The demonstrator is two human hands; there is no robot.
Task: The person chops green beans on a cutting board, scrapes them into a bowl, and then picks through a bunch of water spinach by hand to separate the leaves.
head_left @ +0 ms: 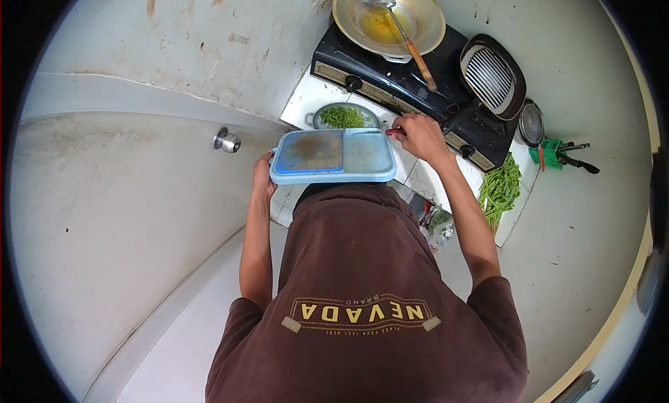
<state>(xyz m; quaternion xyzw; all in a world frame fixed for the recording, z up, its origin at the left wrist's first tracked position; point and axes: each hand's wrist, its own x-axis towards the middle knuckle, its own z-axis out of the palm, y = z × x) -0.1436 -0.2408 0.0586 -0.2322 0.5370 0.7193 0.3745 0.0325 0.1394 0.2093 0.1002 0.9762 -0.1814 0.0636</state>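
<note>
A light-blue cutting board (369, 155) with a darker, stained panel on its left half is held up in front of my body. My left hand (262, 174) is closed around the board's left end. In my right hand (420, 136) is a knife (394, 132) with a dark red handle, its blade lying along the board's far edge. Just beyond that edge, a grey oval dish (313, 118) holds chopped greens (341, 116). The board hides the near part of the dish.
A black stove (432, 89) carries a wok (341, 19) with a wooden-handled ladle (411, 47) and yellowish oil. On its right sits a grill pan (491, 75). Long leafy greens (500, 190), a strainer (532, 123) and a green utensil basket (550, 154) are farther right. A door knob (226, 141) projects at left.
</note>
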